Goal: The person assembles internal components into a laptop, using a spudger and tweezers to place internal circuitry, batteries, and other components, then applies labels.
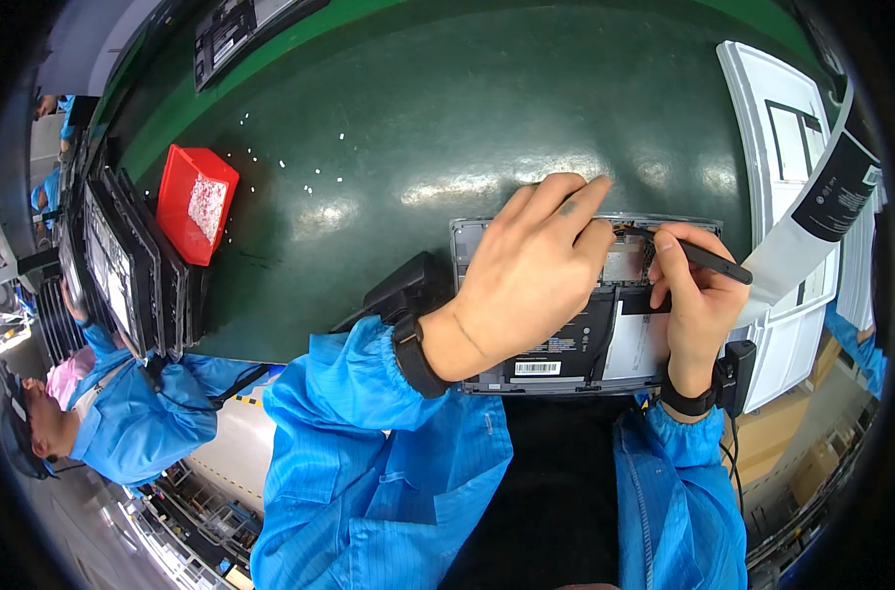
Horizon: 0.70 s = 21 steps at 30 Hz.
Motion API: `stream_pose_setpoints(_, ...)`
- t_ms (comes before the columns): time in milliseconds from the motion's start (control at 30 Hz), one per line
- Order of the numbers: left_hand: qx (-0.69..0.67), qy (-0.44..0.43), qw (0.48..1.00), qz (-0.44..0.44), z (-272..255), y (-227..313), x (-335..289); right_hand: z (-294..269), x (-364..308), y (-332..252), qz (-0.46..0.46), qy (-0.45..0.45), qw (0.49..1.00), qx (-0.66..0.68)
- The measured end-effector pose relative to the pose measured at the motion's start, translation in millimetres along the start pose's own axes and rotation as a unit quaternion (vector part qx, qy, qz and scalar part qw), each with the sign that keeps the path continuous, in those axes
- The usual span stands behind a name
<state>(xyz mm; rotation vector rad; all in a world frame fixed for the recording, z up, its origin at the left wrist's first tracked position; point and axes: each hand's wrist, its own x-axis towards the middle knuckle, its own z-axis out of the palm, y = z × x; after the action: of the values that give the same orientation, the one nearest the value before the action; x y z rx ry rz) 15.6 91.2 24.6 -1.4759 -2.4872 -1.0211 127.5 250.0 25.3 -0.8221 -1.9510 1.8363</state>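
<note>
An opened laptop base (556, 356) lies on the green bench right in front of me, its inner parts showing. Across its left half reaches my left hand (531, 280), fingers bent and closed down over the upper middle. My own hand hides its thumb and whatever its fingertips grip. My right hand (698, 295) pinches black tweezers (713, 261) above the base's upper right, their thin end pointing left toward the other hand's fingertips. Below the hands sits a black battery (570, 339) with a white label.
At left, a red bin (177, 202) holds small white pieces; several more lie scattered on the bench (388, 118). Dark laptop parts (123, 261) stand stacked beside it. White trays (762, 88) and a curling clear film (797, 256) are at right. Another person (138, 423) works at far left.
</note>
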Motion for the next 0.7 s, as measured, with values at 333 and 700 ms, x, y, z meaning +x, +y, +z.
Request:
stream_pose_setpoints(333,-0.067,-0.023,0.992,-0.109,-8.7,-1.5,11.7,2.1,-4.8,-1.6,-0.004,0.008,1.0,-0.014)
stream_pose_setpoints(700,0.051,-0.081,0.993,0.066,-1.2,-8.2,-4.1,1.8,1.5,-1.5,-0.007,0.005,1.0,-0.025)
